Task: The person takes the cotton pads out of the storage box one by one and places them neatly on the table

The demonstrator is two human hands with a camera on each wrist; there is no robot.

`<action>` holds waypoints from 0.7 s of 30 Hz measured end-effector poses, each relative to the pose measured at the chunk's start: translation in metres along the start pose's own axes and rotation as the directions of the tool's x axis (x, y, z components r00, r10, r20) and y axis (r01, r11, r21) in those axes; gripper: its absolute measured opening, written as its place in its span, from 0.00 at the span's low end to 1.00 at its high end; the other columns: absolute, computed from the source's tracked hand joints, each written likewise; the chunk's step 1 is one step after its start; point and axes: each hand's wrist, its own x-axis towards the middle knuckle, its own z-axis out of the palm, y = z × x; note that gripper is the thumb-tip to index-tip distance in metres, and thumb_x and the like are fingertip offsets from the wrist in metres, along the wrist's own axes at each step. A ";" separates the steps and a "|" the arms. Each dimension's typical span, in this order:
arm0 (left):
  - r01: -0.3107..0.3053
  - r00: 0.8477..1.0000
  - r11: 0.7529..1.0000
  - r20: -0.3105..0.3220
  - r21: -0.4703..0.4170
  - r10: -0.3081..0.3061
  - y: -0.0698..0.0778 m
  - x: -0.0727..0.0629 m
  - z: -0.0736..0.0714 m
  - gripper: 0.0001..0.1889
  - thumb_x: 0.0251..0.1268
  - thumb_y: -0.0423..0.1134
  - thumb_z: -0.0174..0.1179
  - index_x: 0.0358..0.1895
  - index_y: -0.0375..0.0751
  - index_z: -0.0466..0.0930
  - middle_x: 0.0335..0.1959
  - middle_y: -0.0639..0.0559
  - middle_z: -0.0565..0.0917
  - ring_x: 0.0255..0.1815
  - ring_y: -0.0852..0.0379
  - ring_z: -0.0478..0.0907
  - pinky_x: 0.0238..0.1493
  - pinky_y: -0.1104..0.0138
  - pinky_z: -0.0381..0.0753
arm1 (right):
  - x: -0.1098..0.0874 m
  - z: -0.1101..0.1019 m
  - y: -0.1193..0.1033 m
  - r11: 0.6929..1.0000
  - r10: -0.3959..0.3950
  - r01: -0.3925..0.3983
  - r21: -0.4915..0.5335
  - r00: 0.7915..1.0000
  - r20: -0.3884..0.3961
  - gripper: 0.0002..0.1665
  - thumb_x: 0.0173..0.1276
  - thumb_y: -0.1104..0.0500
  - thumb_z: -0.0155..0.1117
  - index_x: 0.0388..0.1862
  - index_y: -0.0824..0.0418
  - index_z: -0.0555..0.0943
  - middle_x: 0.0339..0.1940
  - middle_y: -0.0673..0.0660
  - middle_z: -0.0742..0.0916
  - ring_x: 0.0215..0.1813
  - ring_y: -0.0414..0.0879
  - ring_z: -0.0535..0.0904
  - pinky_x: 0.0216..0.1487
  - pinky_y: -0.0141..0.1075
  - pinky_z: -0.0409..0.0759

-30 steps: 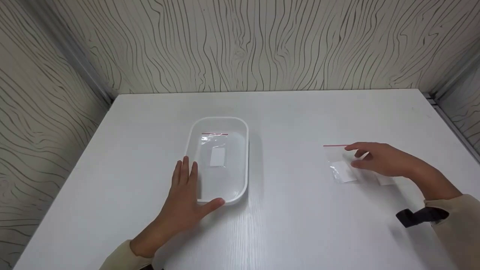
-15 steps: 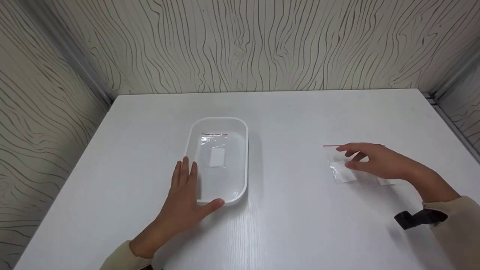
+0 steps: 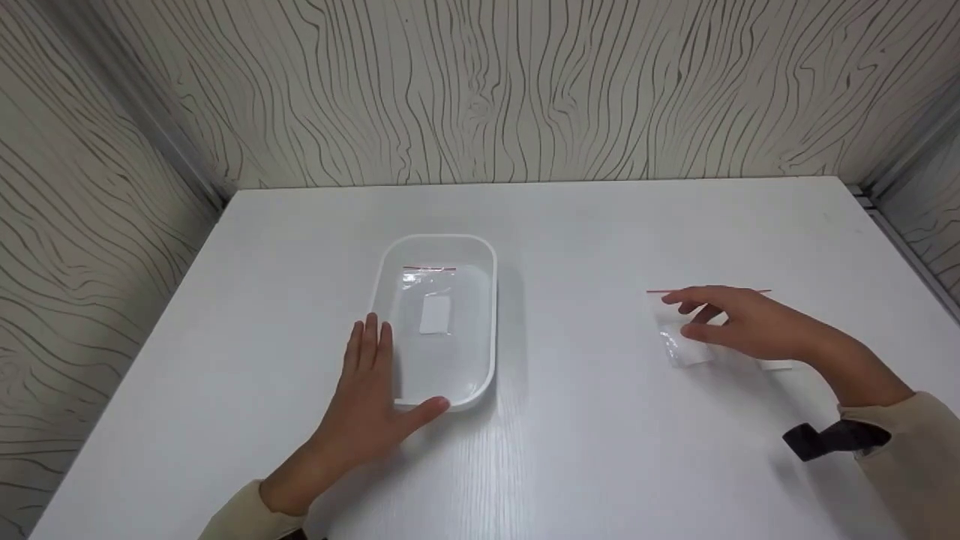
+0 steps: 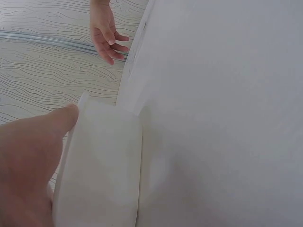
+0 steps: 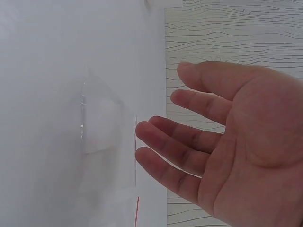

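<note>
A white plastic tray [image 3: 494,322] with rounded corners stands left of the table's middle. Inside it lies a clear zip bag [image 3: 435,315] with a red strip along its top and a white piece in it. My left hand [image 3: 364,416] rests straight-fingered along the tray's left side, thumb at the near rim. On the right, my right hand [image 3: 757,324] hovers with loosely bent fingers over another red-striped clear zip bag [image 3: 684,351]. A second white piece [image 3: 777,365] shows beside it, mostly hidden under that hand. Nothing is between the right fingers in the right wrist view.
The white table [image 3: 585,450] reaches back to a wood-grain patterned wall [image 3: 480,90]. Similar panels stand at left and right, with metal rails [image 3: 161,127] at the corners. A black strap [image 3: 836,439] sits at the right wrist.
My right hand has shifted slightly left over the zip bags, showing more of the red strip behind it. The left hand and the tray have stayed in place.
</note>
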 end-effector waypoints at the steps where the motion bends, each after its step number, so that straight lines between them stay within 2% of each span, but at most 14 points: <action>1: 0.003 1.000 1.000 0.002 0.000 -0.003 0.000 0.000 0.000 0.65 0.56 0.73 0.63 0.79 0.24 0.45 0.83 0.33 0.39 0.83 0.36 0.31 0.76 0.42 0.51 | 0.000 0.000 -0.001 1.000 -0.002 0.002 0.001 1.000 0.000 0.32 0.75 0.55 0.65 0.76 0.51 0.71 0.66 0.56 0.82 0.58 0.51 0.82 0.58 0.56 0.74; 4: 0.003 1.000 1.000 0.003 -0.004 -0.003 0.000 0.000 0.000 0.65 0.57 0.73 0.63 0.79 0.25 0.45 0.83 0.33 0.40 0.83 0.36 0.31 0.76 0.42 0.51 | 0.001 0.000 -0.003 1.000 -0.012 0.012 -0.002 1.000 0.007 0.32 0.76 0.54 0.64 0.76 0.53 0.71 0.66 0.56 0.81 0.58 0.50 0.81 0.56 0.50 0.79; 10: 0.013 1.000 1.000 0.013 0.003 -0.013 -0.001 0.000 0.000 0.66 0.56 0.74 0.63 0.80 0.25 0.44 0.83 0.35 0.38 0.83 0.36 0.30 0.77 0.43 0.51 | 0.002 0.000 -0.008 1.000 -0.019 0.019 0.002 1.000 0.009 0.31 0.75 0.55 0.65 0.76 0.49 0.72 0.66 0.52 0.81 0.57 0.48 0.81 0.54 0.39 0.81; 17: 0.009 1.000 1.000 0.020 0.003 -0.009 -0.002 0.000 0.000 0.65 0.57 0.74 0.63 0.80 0.25 0.44 0.83 0.34 0.37 0.83 0.36 0.29 0.77 0.42 0.50 | 0.004 -0.001 -0.012 0.998 -0.059 0.059 0.025 0.998 0.012 0.29 0.76 0.55 0.64 0.73 0.55 0.74 0.66 0.56 0.81 0.57 0.49 0.81 0.54 0.38 0.81; 21: 0.001 1.000 1.000 0.015 -0.003 -0.001 -0.001 0.000 0.000 0.64 0.57 0.73 0.63 0.79 0.24 0.45 0.83 0.33 0.38 0.83 0.35 0.30 0.77 0.42 0.50 | 0.006 -0.001 -0.015 0.998 -0.055 0.054 0.036 0.998 0.016 0.29 0.76 0.55 0.64 0.73 0.55 0.74 0.67 0.54 0.81 0.58 0.47 0.81 0.55 0.38 0.80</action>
